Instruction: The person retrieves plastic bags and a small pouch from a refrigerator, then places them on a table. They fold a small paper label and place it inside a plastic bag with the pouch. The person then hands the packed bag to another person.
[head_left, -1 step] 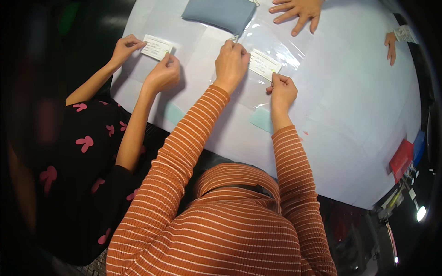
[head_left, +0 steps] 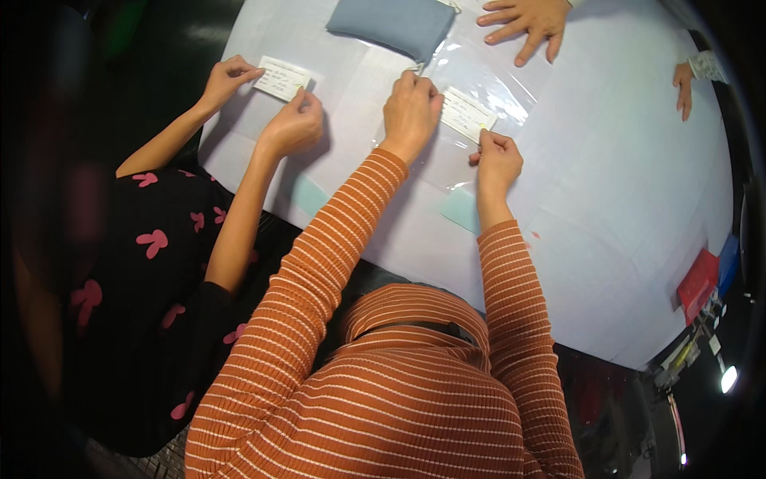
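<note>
A small white card (head_left: pixel 468 114) with handwriting on it is held between my two hands over the table. My left hand (head_left: pixel 411 112) is closed at the card's left end, its fingertips partly hidden by the knuckles. At the lower right corner, my right hand (head_left: pixel 500 164) pinches the card between thumb and fingers. Beneath it lies a clear, shiny plastic sheet or bag (head_left: pixel 515 84). A blue-grey zip pouch (head_left: pixel 391 28) sits just beyond my left hand. Close to my right wrist is a pale green piece of paper (head_left: pixel 460 210).
On my left, a person's hands (head_left: pixel 295 124) hold a similar white card (head_left: pixel 282 78). Another person's spread hand (head_left: pixel 527 28) rests on the white table (head_left: pixel 622 207) at the far side; a further hand (head_left: pixel 684 88) is at the right. Red (head_left: pixel 698 281) and blue (head_left: pixel 728 263) items sit at the right edge.
The whole view has shifted slightly, so everything appears a little further right. Both my hands keep their hold on the card.
</note>
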The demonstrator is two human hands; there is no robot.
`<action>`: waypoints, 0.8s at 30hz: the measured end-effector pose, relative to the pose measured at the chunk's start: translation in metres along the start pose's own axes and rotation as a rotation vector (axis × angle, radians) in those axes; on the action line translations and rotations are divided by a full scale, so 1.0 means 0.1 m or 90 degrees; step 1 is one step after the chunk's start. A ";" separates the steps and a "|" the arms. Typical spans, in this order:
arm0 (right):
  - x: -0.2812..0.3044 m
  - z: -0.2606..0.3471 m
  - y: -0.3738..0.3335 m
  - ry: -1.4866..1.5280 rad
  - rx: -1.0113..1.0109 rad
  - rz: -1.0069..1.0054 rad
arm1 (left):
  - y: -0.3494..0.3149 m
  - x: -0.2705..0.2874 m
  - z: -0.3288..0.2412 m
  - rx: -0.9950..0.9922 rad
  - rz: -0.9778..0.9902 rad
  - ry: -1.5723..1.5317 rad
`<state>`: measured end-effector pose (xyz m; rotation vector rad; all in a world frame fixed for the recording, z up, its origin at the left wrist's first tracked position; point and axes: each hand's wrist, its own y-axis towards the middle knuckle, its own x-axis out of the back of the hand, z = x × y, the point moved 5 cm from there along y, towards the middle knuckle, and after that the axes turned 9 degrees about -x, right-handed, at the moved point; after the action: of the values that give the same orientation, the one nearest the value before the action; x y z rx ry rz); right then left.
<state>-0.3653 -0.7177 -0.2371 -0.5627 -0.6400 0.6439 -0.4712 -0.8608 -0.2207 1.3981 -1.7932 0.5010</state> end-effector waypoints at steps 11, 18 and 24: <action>0.02 -0.03 0.02 -0.024 0.027 -0.054 | 0.03 0.12 0.06 0.077 0.042 -0.049; 0.07 0.01 0.01 -0.009 0.041 0.003 | -0.02 0.18 0.09 0.039 0.001 -0.121; 0.04 0.33 -0.47 -0.215 0.619 -0.081 | -0.21 0.23 -0.21 -0.284 -0.017 0.022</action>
<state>-0.3686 -0.7376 -0.1829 0.4972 -0.5856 0.8429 -0.4460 -0.8671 -0.1935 1.0919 -1.7234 0.0963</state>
